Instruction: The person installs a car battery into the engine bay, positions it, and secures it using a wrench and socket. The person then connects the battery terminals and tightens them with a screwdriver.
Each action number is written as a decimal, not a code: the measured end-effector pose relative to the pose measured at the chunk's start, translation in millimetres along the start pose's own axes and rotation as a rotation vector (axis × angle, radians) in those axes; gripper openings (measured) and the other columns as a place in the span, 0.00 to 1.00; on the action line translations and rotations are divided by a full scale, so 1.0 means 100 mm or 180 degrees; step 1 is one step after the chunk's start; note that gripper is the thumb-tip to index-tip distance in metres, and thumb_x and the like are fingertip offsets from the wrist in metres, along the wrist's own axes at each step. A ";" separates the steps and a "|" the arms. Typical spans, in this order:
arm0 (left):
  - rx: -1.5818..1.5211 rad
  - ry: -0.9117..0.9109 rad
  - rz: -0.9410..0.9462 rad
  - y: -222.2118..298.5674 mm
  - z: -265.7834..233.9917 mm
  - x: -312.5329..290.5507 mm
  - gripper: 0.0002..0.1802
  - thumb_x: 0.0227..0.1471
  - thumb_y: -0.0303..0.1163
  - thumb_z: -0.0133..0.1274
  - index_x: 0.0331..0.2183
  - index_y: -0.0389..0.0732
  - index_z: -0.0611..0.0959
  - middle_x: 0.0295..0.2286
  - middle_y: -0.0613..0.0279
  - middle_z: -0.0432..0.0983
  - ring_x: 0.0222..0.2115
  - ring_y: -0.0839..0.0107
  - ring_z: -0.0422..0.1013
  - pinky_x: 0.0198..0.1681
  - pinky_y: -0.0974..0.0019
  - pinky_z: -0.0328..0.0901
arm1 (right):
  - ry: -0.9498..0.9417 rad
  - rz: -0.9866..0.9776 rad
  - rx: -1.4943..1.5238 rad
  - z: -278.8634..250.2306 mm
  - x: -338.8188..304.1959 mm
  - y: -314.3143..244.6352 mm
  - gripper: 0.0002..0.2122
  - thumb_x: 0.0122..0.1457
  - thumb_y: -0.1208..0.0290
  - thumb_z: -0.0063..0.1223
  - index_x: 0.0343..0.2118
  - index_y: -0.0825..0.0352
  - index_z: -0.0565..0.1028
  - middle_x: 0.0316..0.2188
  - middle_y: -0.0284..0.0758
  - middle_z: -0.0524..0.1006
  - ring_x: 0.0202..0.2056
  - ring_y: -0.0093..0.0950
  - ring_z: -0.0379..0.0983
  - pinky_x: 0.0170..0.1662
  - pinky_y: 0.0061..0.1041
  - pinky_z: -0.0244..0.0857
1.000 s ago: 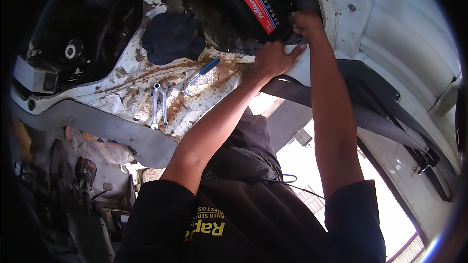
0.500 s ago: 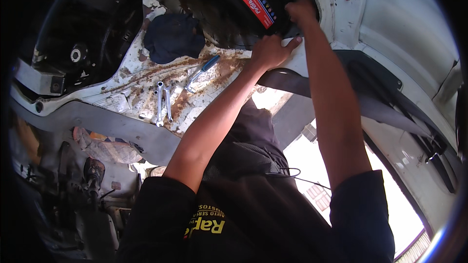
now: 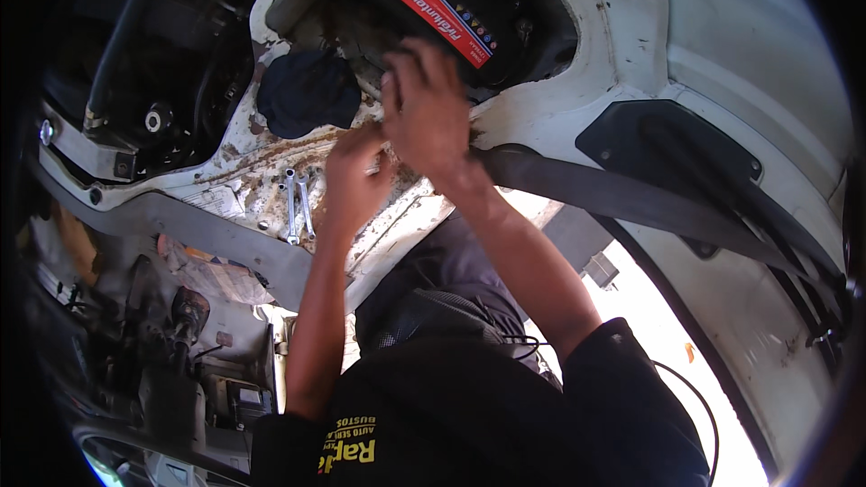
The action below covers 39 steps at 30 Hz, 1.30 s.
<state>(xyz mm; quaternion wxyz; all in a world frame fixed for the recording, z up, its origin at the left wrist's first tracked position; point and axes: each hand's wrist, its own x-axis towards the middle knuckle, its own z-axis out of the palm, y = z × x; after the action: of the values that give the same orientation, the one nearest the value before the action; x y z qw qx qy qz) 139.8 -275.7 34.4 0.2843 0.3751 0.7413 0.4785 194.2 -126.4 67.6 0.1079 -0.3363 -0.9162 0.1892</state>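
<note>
Grip: can't tell. Left hand curled; right hand blurred beside it, fingers forward. Black red-labelled battery ahead of both; silver metal wrenches lie left on rusty white metal panel.

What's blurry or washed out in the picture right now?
In the head view, the left hand and right hand look motion-blurred, while the wrenches are sharper; in that same head view, glare whites out the doorway, and the corners fall to black.
</note>
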 end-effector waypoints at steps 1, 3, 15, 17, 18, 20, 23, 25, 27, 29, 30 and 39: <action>-0.0502 0.0008 -0.0381 -0.03 -0.16 -0.13 0.20 0.50 0.12 0.55 0.44 0.35 0.88 0.43 0.49 0.86 0.43 0.55 0.84 0.45 0.59 0.76 | -0.0058 -0.0027 0.0260 -0.02 -0.08 -0.03 0.13 0.60 0.76 0.60 0.47 0.70 0.79 0.50 0.45 0.75 0.51 0.47 0.75 0.54 0.45 0.75; -0.0116 0.0809 -0.0444 -0.22 -0.54 -0.42 0.21 0.58 0.12 0.46 0.46 0.33 0.88 0.45 0.56 0.87 0.45 0.63 0.83 0.50 0.62 0.74 | -0.0457 0.0083 0.0447 0.13 -0.25 0.07 0.11 0.64 0.74 0.59 0.48 0.67 0.79 0.50 0.42 0.75 0.51 0.46 0.76 0.55 0.44 0.73; 0.2461 0.2160 -0.0452 -1.39 -1.16 -0.81 0.11 0.68 0.26 0.48 0.49 0.42 0.81 0.49 0.47 0.74 0.55 0.46 0.68 0.61 0.44 0.60 | -0.1188 -0.0267 0.1110 0.08 -0.52 -0.04 0.07 0.68 0.75 0.57 0.46 0.63 0.82 0.41 0.41 0.80 0.44 0.46 0.80 0.48 0.42 0.74; 0.2583 0.2250 -0.0614 -1.33 -1.14 -0.80 0.13 0.65 0.26 0.49 0.50 0.44 0.80 0.51 0.48 0.73 0.55 0.46 0.68 0.60 0.45 0.61 | -0.1304 -0.0510 0.1119 0.10 -0.56 -0.17 0.07 0.67 0.75 0.59 0.46 0.62 0.83 0.40 0.39 0.81 0.44 0.45 0.81 0.48 0.41 0.75; 0.2589 0.2277 -0.0649 -1.32 -1.11 -0.80 0.14 0.63 0.26 0.50 0.50 0.45 0.80 0.52 0.49 0.73 0.55 0.45 0.67 0.60 0.45 0.61 | -0.1309 -0.0587 0.1096 0.14 -0.61 -0.22 0.07 0.67 0.75 0.60 0.46 0.62 0.83 0.40 0.38 0.81 0.44 0.44 0.81 0.48 0.40 0.75; 0.2573 0.2299 -0.0716 -1.30 -1.08 -0.81 0.13 0.64 0.27 0.49 0.50 0.45 0.80 0.52 0.48 0.73 0.55 0.45 0.68 0.60 0.44 0.61 | -0.1300 -0.0732 0.1049 0.23 -0.69 -0.31 0.07 0.66 0.75 0.60 0.46 0.61 0.84 0.40 0.37 0.80 0.45 0.42 0.80 0.49 0.40 0.75; 0.2603 0.2319 -0.0782 -1.31 -1.09 -0.79 0.16 0.60 0.27 0.52 0.50 0.47 0.79 0.53 0.51 0.72 0.53 0.46 0.68 0.59 0.46 0.63 | -0.1143 -0.1128 0.0072 0.28 -0.75 -0.43 0.09 0.64 0.74 0.62 0.46 0.59 0.83 0.43 0.34 0.78 0.49 0.39 0.77 0.53 0.41 0.72; 0.2616 0.2311 -0.0863 -1.33 -1.10 -0.82 0.18 0.58 0.27 0.54 0.50 0.49 0.78 0.54 0.53 0.72 0.52 0.48 0.69 0.59 0.47 0.64 | -0.1199 -0.0896 -0.0567 0.29 -0.78 -0.39 0.10 0.63 0.74 0.63 0.47 0.58 0.82 0.46 0.33 0.77 0.52 0.38 0.75 0.56 0.43 0.69; 0.2558 0.2311 -0.0908 -1.33 -1.08 -0.82 0.15 0.61 0.28 0.51 0.50 0.48 0.79 0.53 0.52 0.72 0.54 0.47 0.68 0.59 0.46 0.64 | -0.1401 -0.0612 -0.0740 0.23 -0.81 -0.32 0.13 0.61 0.73 0.66 0.48 0.58 0.80 0.49 0.33 0.75 0.55 0.39 0.72 0.59 0.45 0.66; 0.2581 0.2297 -0.0950 -1.34 -1.07 -0.82 0.15 0.62 0.28 0.49 0.50 0.48 0.79 0.53 0.51 0.72 0.54 0.46 0.68 0.59 0.46 0.63 | -0.1467 -0.0837 -0.0674 0.27 -0.85 -0.25 0.13 0.60 0.72 0.68 0.47 0.59 0.80 0.48 0.33 0.76 0.54 0.38 0.72 0.58 0.45 0.66; 0.2585 0.2309 -0.0920 -1.35 -1.07 -0.82 0.15 0.61 0.28 0.51 0.50 0.49 0.79 0.53 0.52 0.72 0.54 0.47 0.68 0.59 0.46 0.64 | -0.1501 -0.0937 -0.0646 0.28 -0.87 -0.22 0.14 0.59 0.72 0.69 0.47 0.59 0.80 0.47 0.33 0.76 0.54 0.38 0.73 0.58 0.45 0.66; 0.2705 0.2277 -0.0888 -1.34 -1.09 -0.78 0.18 0.57 0.27 0.55 0.50 0.47 0.78 0.56 0.51 0.71 0.55 0.46 0.68 0.59 0.45 0.65 | -0.2054 -0.1841 0.0520 0.51 -1.05 -0.65 0.15 0.58 0.73 0.62 0.49 0.56 0.83 0.46 0.33 0.79 0.54 0.38 0.75 0.60 0.45 0.68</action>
<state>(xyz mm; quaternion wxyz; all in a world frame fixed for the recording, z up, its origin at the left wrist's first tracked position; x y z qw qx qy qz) 59.8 -429.3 -42.6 -0.0996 0.1699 0.9611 0.1935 219.5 -254.7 41.2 -0.1090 0.0200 -0.9414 0.3184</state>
